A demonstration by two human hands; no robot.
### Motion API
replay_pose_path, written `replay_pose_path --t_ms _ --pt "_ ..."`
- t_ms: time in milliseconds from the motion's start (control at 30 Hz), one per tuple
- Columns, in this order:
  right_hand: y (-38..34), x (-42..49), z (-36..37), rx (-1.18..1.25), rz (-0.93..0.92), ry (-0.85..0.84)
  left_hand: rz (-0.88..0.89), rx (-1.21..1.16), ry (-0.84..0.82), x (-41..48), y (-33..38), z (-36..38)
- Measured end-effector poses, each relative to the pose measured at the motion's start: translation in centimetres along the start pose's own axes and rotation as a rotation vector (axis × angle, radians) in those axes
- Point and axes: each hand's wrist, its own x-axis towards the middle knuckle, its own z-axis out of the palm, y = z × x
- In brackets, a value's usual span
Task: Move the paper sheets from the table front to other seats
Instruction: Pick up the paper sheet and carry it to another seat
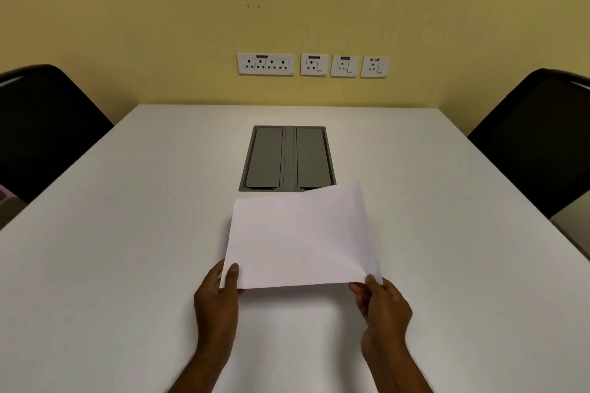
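Both hands hold the paper sheets (301,239) at the near corners, over the front middle of the white bench (127,233). The left hand (218,300) has its fingers closed on the near left corner, thumb on top. The right hand (384,306) pinches the near right corner. The far right corner is lifted and overlaps the grey cable hatch (287,158). 2 black chairs (44,124) flank the bench.
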Motion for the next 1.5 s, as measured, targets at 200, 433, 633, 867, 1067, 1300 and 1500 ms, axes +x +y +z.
replay_pose_path --t_ms 200,433,633,867,1067,1300,1500 --pt "-4.9 -4.7 -2.2 0.007 -0.103 -0.012 0.009 -0.050 0.010 -4.4 5.4 -0.9" --pt "-12.0 -11.8 -7.6 0.050 -0.195 -0.039 -0.003 -0.232 -0.048 -12.8 12.0 -2.1" --pt "-17.9 -17.7 -13.6 0.099 -0.214 -0.066 -0.002 -0.334 -0.114 -21.3 17.8 -3.5" --pt "-22.6 -24.9 -20.6 0.136 -0.267 -0.060 -0.037 -0.411 -0.146 -30.5 21.6 -5.6" --pt "-24.3 -31.0 -27.1 0.140 -0.328 0.016 -0.051 -0.434 -0.217 -37.2 22.5 -7.5" --pt "-26.0 -35.4 -33.5 0.143 -0.382 0.056 -0.058 -0.439 -0.261 -44.7 23.9 -8.6" --pt "-29.5 -36.1 -40.2 0.155 -0.415 0.030 -0.027 -0.454 -0.241 -52.4 25.0 -6.9"
